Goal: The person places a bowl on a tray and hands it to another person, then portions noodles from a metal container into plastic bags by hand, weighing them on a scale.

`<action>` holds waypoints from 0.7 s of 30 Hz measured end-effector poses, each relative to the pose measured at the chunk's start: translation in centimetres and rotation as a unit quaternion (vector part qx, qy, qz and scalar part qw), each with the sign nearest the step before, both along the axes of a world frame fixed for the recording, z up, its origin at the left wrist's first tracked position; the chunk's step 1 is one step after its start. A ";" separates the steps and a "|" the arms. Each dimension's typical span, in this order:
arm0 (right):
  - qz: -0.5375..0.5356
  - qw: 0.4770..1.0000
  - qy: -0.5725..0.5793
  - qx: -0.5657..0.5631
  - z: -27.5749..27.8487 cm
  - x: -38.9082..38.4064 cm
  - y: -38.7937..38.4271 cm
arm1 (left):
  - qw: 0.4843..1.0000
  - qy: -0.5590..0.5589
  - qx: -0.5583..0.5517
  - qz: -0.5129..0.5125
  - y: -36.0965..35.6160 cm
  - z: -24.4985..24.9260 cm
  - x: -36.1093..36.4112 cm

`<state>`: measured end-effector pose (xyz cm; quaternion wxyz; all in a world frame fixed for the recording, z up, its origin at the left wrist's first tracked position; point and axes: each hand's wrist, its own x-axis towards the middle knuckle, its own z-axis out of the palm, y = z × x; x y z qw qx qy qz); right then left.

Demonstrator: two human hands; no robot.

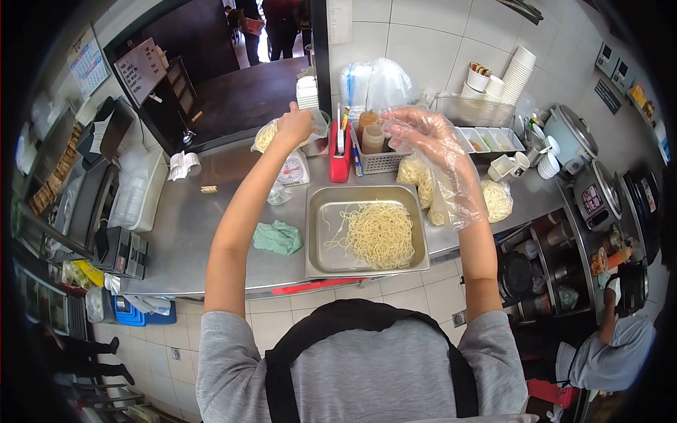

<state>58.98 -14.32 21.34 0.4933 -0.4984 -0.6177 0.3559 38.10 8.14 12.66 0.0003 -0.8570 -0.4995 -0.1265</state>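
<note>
- The left hand [295, 125] is closed around the gathered top of a clear plastic bag of pale noodles [266, 135]. It holds the bag just above a small white dial kitchen scale [291, 170] at the back of the steel counter [204, 225].
- The right hand [423, 134], in a loose clear plastic glove, is raised over the counter with its fingers spread open. It does not seem to grip anything.
- Below that hand, filled clear bags of noodles [417, 180] lie on the counter just right of a rectangular stainless steel tray [314, 240].
- A loose heap of yellow noodles [381, 234] is in the tray, with bare metal around it.
- Judging by this, the bagging looks partly done. Some portions are packed, one is at the scale, and the heap in the tray is not yet bagged.
- A crumpled green cloth [276, 237] lies just left of the tray.
</note>
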 end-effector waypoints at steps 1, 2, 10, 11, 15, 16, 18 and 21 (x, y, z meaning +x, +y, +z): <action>-0.001 1.000 0.002 0.009 0.0 0.1 -0.2 | 1.000 -0.002 -0.006 0.007 0.1 -0.2 0.0; -0.008 1.000 0.002 0.012 0.1 0.2 -0.4 | 0.999 -0.028 0.015 -0.006 1.5 -1.5 -0.3; -0.157 0.968 0.045 0.191 1.3 5.7 -8.5 | 0.954 -0.292 0.014 -0.069 4.3 0.6 -2.9; -0.187 0.957 0.050 0.215 1.2 6.9 -9.7 | 0.945 -0.324 -0.022 -0.050 4.0 2.1 -2.9; -0.316 0.915 0.097 0.233 -0.2 9.8 -14.3 | 0.840 -0.473 -0.225 -0.143 0.1 7.7 -1.6; -0.337 0.910 0.110 0.216 -1.1 10.8 -15.1 | 0.809 -0.496 -0.265 -0.172 -1.2 8.5 -0.7; -0.356 0.910 0.125 0.173 -3.3 12.0 -16.7 | 0.758 -0.503 -0.344 -0.233 -3.2 9.2 1.6; -0.394 0.906 0.114 0.103 -6.6 11.9 -17.8 | 0.699 -0.483 -0.424 -0.312 -5.8 9.3 5.8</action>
